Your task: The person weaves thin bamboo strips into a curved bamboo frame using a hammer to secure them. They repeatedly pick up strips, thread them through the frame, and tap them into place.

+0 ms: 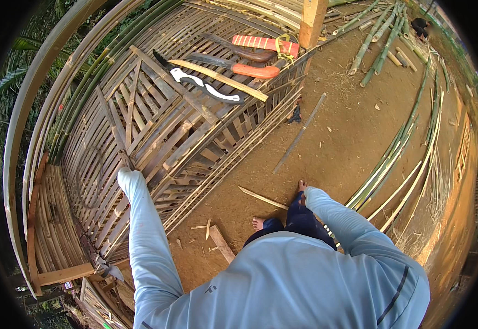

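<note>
My left hand (125,160) reaches out over a slatted bamboo platform (91,175). Its small visible fingers look closed round the near end of a narrow bamboo strip (110,116) that slants away across the slats. My right arm, in a light blue sleeve, bends down beside my leg, and the hand itself is hidden. Beyond my left hand lie a folding saw (206,88) with a white and black handle, a split bamboo stick (222,79), a machete (255,70) with an orange handle, a brown-handled blade (252,54) and a red striped sheath (258,44) tied with yellow cord.
A wooden post (312,23) rises at the platform's far corner. Green bamboo poles (384,44) and long split strips (392,151) lie on the dirt at right. Near my bare feet are a thin strip (263,197) and a short board (221,244). Curved bamboo rails border the left.
</note>
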### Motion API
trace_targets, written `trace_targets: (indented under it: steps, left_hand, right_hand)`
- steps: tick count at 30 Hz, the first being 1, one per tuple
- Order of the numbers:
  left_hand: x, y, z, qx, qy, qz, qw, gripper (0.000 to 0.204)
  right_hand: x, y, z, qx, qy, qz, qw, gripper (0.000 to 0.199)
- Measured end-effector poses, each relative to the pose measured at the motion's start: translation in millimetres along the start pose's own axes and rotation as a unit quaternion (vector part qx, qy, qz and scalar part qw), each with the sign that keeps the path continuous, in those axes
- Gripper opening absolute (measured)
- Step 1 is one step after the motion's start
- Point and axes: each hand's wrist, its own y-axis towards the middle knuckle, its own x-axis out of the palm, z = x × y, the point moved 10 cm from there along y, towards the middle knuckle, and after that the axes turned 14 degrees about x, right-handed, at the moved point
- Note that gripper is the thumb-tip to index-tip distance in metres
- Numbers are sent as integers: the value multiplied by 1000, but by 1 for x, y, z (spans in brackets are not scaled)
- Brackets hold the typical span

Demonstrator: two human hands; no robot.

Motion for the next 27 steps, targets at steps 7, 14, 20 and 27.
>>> trace_targets:
  steps: [7,14,20,27]
  left_hand:
    - [-21,-22,28,25,91,21,995,17]
    - [16,-63,38,235,-178,90,951,20]
    - [39,-134,147,326,-204,-2,923,20]
    - [207,-302,108,337,11,-482,809,32]
  right_hand:
    - [-10,19,4,25,-54,-66,996,61]
    - [14,1,2,16,-17,136,990,58]
    - [45,-98,15,-224,-327,-51,917,55]
    - [135,-59,55,-15,-162,-235,958,32]
